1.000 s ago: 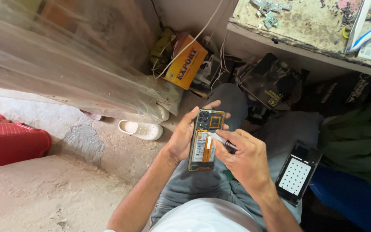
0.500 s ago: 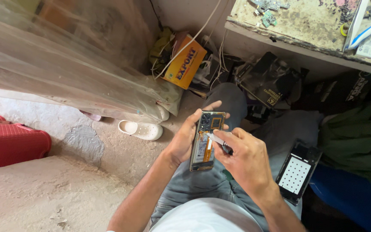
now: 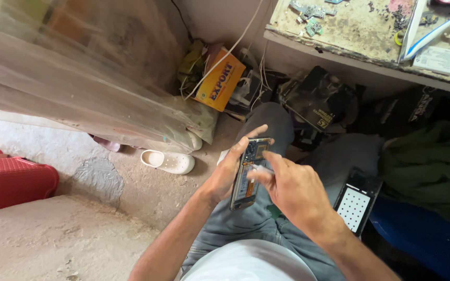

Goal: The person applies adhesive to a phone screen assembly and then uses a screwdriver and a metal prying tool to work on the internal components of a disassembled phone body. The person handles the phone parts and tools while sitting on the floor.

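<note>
Since a second ago my right hand point(image 3: 295, 190) slides over the phone | left hand point(image 3: 230, 174) grips opened black smartphone point(image 3: 247, 174) above my lap | right pinches thin pale tool point(image 3: 261, 168) on its exposed board | back off, internals unfinished | detached white-dotted back panel point(image 3: 355, 205) on thigh

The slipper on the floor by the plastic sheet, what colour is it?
White; the slipper shows plainly in the head view.
</note>
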Tool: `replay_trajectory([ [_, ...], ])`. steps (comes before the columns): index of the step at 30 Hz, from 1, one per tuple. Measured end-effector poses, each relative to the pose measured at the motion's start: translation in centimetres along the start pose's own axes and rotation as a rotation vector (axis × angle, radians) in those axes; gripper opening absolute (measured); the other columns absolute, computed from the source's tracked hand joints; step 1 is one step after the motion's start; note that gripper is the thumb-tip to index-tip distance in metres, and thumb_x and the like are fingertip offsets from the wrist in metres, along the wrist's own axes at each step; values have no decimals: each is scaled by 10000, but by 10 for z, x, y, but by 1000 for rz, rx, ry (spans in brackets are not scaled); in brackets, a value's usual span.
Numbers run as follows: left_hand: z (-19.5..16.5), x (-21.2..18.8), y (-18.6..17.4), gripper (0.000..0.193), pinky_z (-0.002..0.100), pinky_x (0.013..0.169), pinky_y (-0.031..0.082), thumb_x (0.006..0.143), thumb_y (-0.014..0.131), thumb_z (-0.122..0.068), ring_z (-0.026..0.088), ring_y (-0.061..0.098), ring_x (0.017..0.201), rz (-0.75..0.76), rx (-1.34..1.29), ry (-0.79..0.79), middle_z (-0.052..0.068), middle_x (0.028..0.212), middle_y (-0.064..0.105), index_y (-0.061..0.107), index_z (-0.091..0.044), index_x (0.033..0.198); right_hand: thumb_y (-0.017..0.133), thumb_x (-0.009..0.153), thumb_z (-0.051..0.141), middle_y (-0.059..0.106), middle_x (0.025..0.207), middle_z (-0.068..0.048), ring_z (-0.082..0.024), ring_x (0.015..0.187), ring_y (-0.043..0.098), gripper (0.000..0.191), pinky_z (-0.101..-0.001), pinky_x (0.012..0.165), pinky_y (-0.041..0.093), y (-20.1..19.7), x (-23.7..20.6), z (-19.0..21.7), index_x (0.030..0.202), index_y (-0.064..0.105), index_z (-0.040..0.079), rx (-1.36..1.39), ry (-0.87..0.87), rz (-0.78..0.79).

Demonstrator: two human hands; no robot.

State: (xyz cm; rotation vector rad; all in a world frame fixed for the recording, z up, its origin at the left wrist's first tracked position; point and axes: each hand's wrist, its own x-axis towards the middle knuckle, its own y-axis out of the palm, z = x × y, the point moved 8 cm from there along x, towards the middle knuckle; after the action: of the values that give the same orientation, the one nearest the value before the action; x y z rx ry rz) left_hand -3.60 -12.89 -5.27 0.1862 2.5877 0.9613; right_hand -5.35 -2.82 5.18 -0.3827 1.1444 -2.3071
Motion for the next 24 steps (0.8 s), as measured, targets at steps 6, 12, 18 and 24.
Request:
replay_trajectory([
  [6, 2, -1, 0, 617, 363, 1024, 517, 1078, 370, -468, 220, 601, 1211, 6, -50, -20, 136, 1436, 553, 365, -140, 1600, 775, 879, 239, 699, 923, -160, -330, 753, 717, 427, -416, 619, 575, 2, 0, -5, 1215, 620, 26, 125, 15, 56],
  [12, 1, 0, 0, 616, 344, 1007, 530, 1086, 380, -454, 207, 609, 1201, 13, -57, 1, 144, 1448, 547, 365, -125, 1606, 756, 858, 173, 708, 959, -178, -346, 764, 730, 402, -415, 608, 581, -2, 5, -3, 1197, 618, 8, 181, 15, 67],
  [18, 0, 0, -2, 620, 352, 1015, 521, 1085, 382, -455, 200, 605, 1208, 4, -54, 1, 154, 1447, 548, 369, -117, 1604, 761, 882, 215, 714, 915, -151, -328, 767, 723, 444, -415, 641, 571, -1, 9, -2, 1251, 599, 27, 151, 45, 112],
  [24, 1, 2, -4, 625, 367, 1036, 520, 1081, 357, -462, 212, 608, 1223, -3, -55, -1, 149, 1437, 556, 373, -105, 1594, 727, 905, 247, 708, 859, -142, -316, 746, 716, 398, -407, 655, 565, 1, 10, -5, 1238, 608, 64, 154, 129, 166],
])
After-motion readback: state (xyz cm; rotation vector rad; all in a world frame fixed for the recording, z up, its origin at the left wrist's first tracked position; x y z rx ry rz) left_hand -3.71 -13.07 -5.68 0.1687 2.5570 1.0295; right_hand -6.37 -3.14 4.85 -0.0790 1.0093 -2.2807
